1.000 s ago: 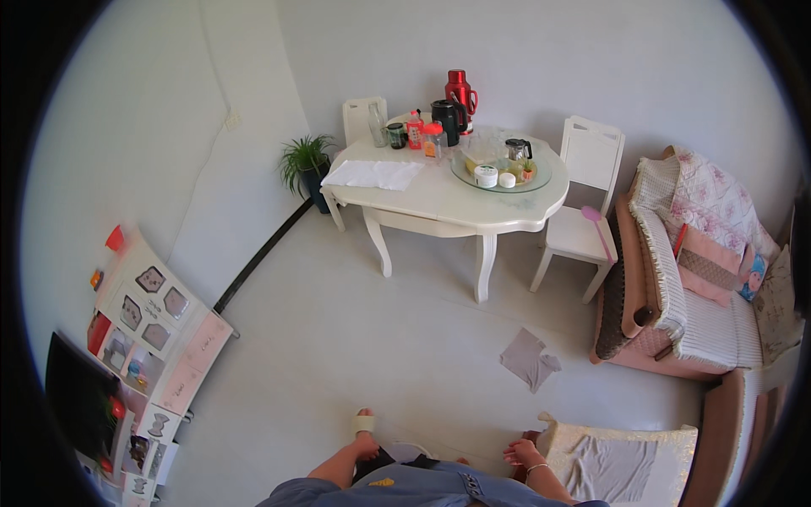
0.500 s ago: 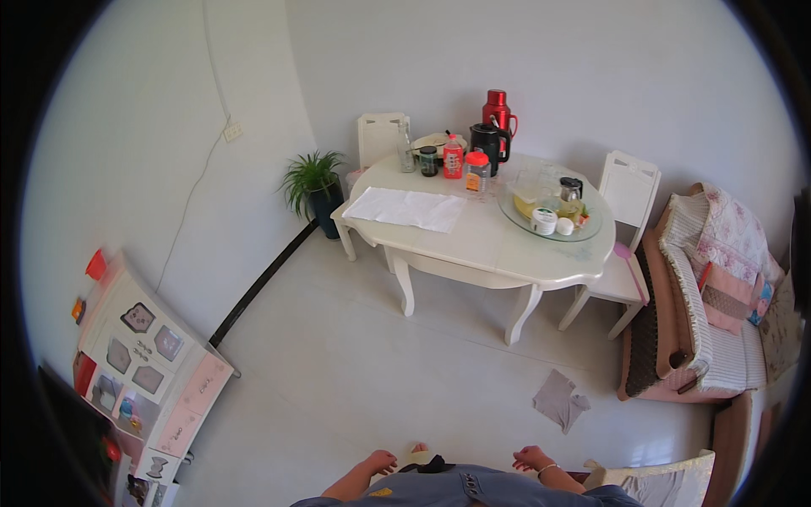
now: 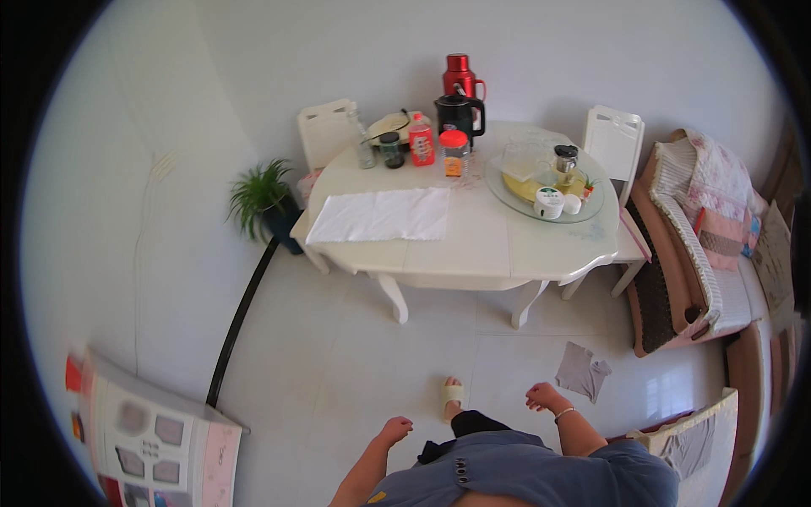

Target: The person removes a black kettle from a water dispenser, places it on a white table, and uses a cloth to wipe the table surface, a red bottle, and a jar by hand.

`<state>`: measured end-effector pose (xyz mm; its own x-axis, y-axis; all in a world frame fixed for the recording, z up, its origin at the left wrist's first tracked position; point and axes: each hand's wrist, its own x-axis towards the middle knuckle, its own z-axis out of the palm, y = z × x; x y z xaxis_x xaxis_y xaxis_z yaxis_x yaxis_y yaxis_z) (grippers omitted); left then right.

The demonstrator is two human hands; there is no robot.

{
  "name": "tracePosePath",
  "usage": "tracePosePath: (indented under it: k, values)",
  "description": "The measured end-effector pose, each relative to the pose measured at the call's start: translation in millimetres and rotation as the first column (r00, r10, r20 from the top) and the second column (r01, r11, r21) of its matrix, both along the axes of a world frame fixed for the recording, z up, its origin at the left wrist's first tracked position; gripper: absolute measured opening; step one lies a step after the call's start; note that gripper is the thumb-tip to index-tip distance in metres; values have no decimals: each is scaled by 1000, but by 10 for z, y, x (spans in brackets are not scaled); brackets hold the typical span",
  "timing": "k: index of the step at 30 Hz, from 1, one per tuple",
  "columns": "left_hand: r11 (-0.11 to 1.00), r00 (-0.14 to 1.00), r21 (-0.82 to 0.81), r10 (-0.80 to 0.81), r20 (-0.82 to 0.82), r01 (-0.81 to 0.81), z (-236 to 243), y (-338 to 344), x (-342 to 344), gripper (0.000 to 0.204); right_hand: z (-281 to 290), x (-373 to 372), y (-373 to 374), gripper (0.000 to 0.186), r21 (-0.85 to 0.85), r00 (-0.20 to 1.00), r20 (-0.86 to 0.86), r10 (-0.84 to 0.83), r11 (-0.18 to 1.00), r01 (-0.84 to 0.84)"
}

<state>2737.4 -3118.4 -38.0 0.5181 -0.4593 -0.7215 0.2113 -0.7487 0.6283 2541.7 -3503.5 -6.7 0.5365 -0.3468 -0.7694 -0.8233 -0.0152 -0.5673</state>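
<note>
While my left hand (image 3: 396, 428) and right hand (image 3: 543, 396) hang half-curled, each grip seemingly empty, the grey cloth (image 3: 581, 372) lies untouched on the floor (image 3: 338, 355), the white cloth (image 3: 380, 215) spread on the desk (image 3: 477, 232).

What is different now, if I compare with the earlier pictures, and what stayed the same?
The person has moved forward, nearer to the table, which now looks larger. The left hand and right hand appear higher in the view. Both look empty; nothing was visibly taken or let go. The white cloth, red flask and black kettle stayed on the table, the grey cloth on the floor.
</note>
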Motion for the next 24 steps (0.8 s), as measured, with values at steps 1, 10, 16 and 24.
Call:
tracePosePath:
  k: [1, 10, 16, 24]
  values:
    - [1000, 1000, 1, -18, 6, 18, -55, -55, 178, 28, 60, 257, -31, 21, -17, 999, 34, -26, 1000, 26]
    - [981, 786, -117, -52, 616, 156, 813, -921, 2127, 17, 637, 2392, -333, 20, -169, 875, 484, 26, 984, 64]
    - [971, 536, -164, 47, 843, 173, 1416, -1574, 3234, 21, 985, 2953, -282, 21, -149, 893, 442, 81, 989, -16]
    - [957, 253, 184, -239, 938, 223, 1279, -2148, 4291, 26, 888, 3060, -294, 20, -22, 906, 353, -232, 966, 256]
